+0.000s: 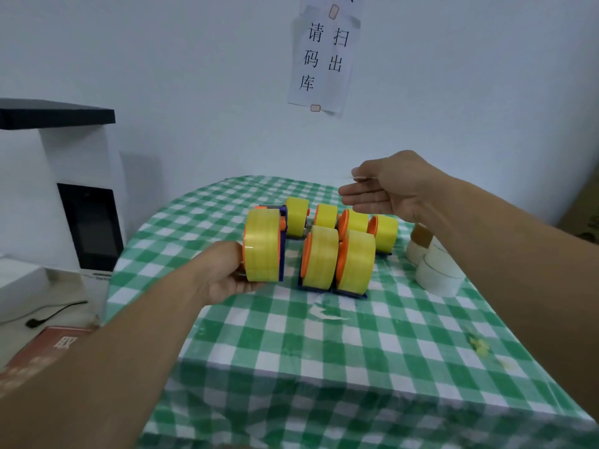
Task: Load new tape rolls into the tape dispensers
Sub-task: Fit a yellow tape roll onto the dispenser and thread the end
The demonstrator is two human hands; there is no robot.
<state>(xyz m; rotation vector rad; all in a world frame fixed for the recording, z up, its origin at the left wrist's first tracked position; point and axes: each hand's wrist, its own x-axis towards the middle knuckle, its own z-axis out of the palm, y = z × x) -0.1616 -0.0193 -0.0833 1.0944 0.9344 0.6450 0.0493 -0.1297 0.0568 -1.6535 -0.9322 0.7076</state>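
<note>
left hand (223, 275): fingers curled round the loaded dispenser (263, 245), gripping it from its left side and underneath
loaded dispenser: yellow roll seated, navy frame on its right; sits at the left end of the cluster, just beside the front pair (337, 259); lifted or resting on the cloth, can't tell
right hand (382, 189): released, fingers straight, holds nothing; hovers above the back row (353, 222), no contact
back row: four dispensers with yellow rolls, upright on the table (324, 351)
empty cores (432, 264): white and brown, right of the cluster, well apart from both hands
</note>
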